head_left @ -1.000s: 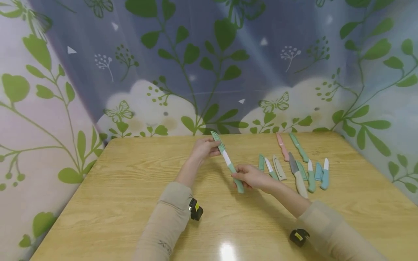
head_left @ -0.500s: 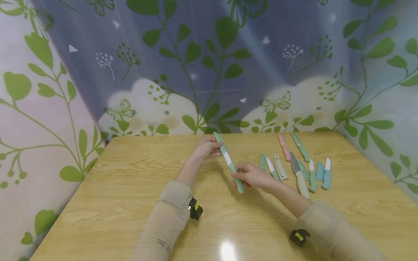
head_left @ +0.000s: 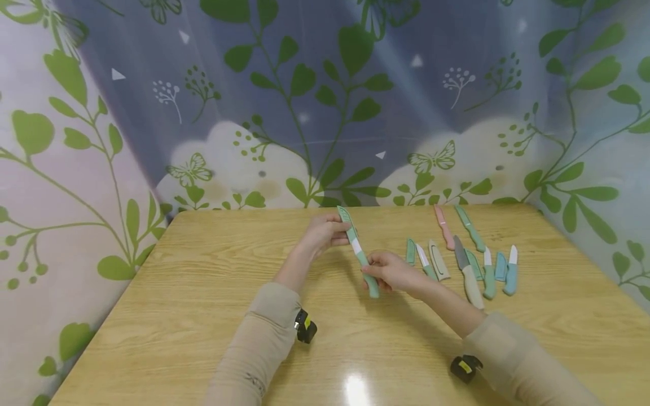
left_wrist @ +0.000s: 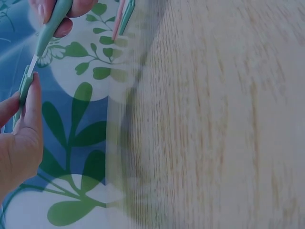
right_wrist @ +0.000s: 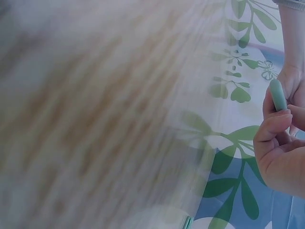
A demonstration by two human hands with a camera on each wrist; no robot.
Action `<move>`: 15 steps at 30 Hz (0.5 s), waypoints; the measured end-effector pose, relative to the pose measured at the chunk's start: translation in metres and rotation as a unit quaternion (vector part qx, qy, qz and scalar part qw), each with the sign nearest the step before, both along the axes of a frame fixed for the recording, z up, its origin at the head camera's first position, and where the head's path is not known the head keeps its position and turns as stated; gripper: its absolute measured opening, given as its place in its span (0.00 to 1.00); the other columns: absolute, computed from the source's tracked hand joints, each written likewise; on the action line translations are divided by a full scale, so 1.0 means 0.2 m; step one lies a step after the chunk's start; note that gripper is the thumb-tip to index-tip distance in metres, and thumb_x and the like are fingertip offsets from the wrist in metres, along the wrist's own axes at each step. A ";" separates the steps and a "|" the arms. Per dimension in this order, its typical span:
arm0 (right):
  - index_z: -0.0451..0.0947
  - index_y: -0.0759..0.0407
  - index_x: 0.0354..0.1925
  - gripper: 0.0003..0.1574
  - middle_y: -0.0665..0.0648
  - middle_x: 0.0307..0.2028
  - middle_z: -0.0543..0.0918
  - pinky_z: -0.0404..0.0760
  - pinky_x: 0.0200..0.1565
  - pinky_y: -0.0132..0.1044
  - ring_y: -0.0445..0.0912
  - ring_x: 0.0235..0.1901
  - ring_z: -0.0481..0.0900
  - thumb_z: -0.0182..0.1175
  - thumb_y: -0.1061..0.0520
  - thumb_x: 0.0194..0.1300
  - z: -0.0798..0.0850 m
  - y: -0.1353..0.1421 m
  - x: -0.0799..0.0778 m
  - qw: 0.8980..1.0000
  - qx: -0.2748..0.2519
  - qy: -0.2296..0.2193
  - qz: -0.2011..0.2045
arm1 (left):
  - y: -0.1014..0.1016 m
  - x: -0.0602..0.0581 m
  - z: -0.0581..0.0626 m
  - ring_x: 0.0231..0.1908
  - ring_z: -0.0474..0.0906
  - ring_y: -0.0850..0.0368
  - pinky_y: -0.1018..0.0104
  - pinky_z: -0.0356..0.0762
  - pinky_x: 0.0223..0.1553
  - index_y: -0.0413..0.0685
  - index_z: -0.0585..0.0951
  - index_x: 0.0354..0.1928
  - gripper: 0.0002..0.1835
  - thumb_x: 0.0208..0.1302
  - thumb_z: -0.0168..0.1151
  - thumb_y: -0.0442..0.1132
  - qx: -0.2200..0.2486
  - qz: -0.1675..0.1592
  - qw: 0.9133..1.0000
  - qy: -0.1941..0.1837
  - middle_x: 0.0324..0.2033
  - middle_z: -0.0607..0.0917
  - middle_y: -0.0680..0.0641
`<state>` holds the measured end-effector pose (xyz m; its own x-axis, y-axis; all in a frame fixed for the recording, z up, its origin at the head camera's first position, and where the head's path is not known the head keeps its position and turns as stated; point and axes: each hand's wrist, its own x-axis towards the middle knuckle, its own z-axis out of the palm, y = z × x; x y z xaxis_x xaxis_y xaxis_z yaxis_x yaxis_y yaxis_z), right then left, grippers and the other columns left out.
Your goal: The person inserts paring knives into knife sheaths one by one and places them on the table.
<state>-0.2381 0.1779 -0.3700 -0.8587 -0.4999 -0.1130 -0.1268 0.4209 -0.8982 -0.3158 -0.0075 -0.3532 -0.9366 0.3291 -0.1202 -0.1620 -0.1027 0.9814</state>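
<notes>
Over the middle of the table, my left hand (head_left: 325,235) pinches a green knife sheath (head_left: 343,215) between thumb and fingers. My right hand (head_left: 392,272) grips the green handle of a knife (head_left: 372,286), lower and to the right. The knife's blade runs into the sheath, and a short white stretch of it shows between sheath and handle. In the left wrist view, the same strip of blade (left_wrist: 32,66) sits between the handle above and the sheath (left_wrist: 24,88) below. In the right wrist view, the handle's butt (right_wrist: 277,95) sticks out from my curled fingers.
On the right side of the wooden table (head_left: 213,316) lie several knives and sheaths. Among them are a pink knife (head_left: 444,226), a grey-bladed knife with a cream handle (head_left: 468,273), a blue knife (head_left: 510,272) and a cream sheath (head_left: 439,260). A leaf-patterned curtain (head_left: 254,113) surrounds the table.
Less white blade shows between sheath and handle than a second ago. The sheath, with my left hand, has come slightly toward the handle. My right hand stays almost where it was.
</notes>
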 end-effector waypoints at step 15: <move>0.69 0.68 0.37 0.12 0.70 0.31 0.80 0.64 0.17 0.27 0.40 0.15 0.63 0.46 0.58 0.71 0.01 0.00 -0.01 0.999 -0.011 -0.009 -0.030 | 0.03 0.01 -0.01 0.29 0.82 0.55 0.66 0.82 0.39 0.27 0.74 0.44 0.09 0.63 0.55 0.27 0.007 -0.003 1.000 -0.006 0.35 0.83 0.36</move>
<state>-0.2398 0.1770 -0.3687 -0.8853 -0.4501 -0.1172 -0.0865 0.4069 -0.9094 -0.3139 -0.0005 -0.3549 -0.9329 0.3373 -0.1266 -0.1745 -0.1157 0.9778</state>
